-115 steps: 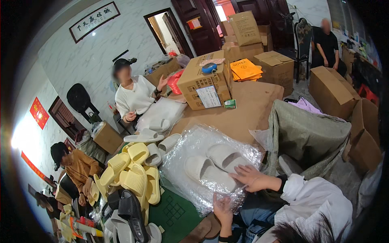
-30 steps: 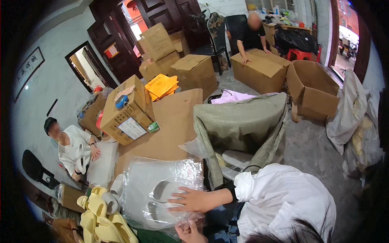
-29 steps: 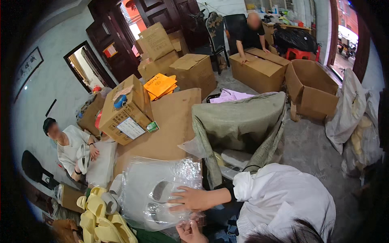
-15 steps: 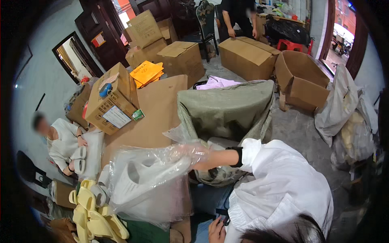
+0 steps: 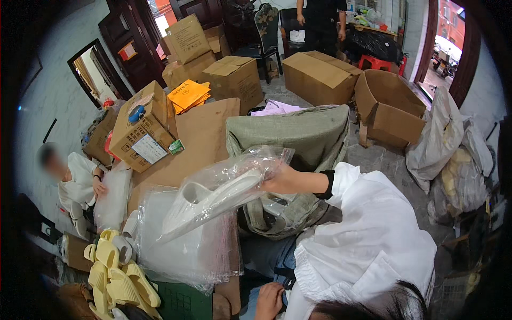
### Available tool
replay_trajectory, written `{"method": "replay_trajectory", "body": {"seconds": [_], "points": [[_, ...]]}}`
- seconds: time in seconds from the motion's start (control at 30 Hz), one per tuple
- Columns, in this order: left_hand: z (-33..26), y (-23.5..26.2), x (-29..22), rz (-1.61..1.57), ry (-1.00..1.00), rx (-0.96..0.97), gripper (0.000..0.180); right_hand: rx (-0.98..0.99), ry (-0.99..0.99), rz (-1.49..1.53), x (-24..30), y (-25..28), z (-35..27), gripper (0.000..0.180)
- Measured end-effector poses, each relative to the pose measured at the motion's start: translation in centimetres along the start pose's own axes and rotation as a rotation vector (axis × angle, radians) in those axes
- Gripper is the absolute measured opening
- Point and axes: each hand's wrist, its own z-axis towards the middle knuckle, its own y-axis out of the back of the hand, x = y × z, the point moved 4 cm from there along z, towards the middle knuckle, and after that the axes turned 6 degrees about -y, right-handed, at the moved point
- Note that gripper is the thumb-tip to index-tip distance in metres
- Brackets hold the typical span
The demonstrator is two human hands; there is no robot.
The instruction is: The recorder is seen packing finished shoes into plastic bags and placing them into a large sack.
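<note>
My right hand [image 5: 276,178], with a black band at its wrist, grips a white slipper [image 5: 213,205] inside a clear plastic bag [image 5: 234,160]. The slipper slants down to the left, above a stack of flat clear bags [image 5: 186,266]. Close beyond that hand stands a large open grey-green woven sack [image 5: 282,125]. My left hand [image 5: 269,301] is low by my jeans, its fingers curled in; whatever it may hold is hidden. Several pale yellow slippers [image 5: 120,288] are heaped left of the bag stack.
A brown carton [image 5: 144,128] stands on flat cardboard [image 5: 205,128], with orange packets [image 5: 188,96] beside it. More cartons [image 5: 320,74] are at the back, and filled sacks [image 5: 442,144] at the right. A person in white [image 5: 80,181] sits at the left; another in black [image 5: 322,26] stands behind.
My right hand has lifted the bagged slipper up and right, off the stack of bags. My left hand has shifted slightly left. The person in black has straightened up from the far carton.
</note>
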Motion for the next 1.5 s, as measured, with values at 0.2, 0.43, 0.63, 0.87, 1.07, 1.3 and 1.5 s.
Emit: {"method": "replay_trajectory", "body": {"seconds": [0.2,0.43,0.63,0.87,1.07,1.3,1.5], "points": [[1.2,0.3,-0.4,-0.003,-0.005,0.016,0.012,-0.035,-0.053,0.117,1.4,0.6,0.0,0.041],[-3.7,-3.1,2.2,0.090,0.509,-0.057,0.019,-0.076,0.134,-0.224,2.6,0.2,1.2,0.038],[-1.9,-2.8,1.2,-0.062,0.491,-0.227,0.012,-0.216,-0.301,-0.088,2.0,6.8,1.5,0.039],[-1.5,-1.4,-1.8,-0.003,0.277,-0.292,0.011,-0.198,-0.360,-0.211,6.5,15.4,2.7,0.044],[-2.5,-1.4,-1.3,-0.387,0.552,-0.160,0.015,-0.017,-0.451,-0.529,3.0,16.4,0.2,0.039],[-1.9,-1.4,-2.5,-0.302,0.558,-0.140,0.031,-0.064,-0.482,-0.596,-3.3,9.8,-1.4,0.041],[-1.4,-1.1,-3.3,-0.240,0.414,-0.077,0.045,-0.329,-0.691,-0.375,-9.5,12.3,-4.5,0.051]]}}
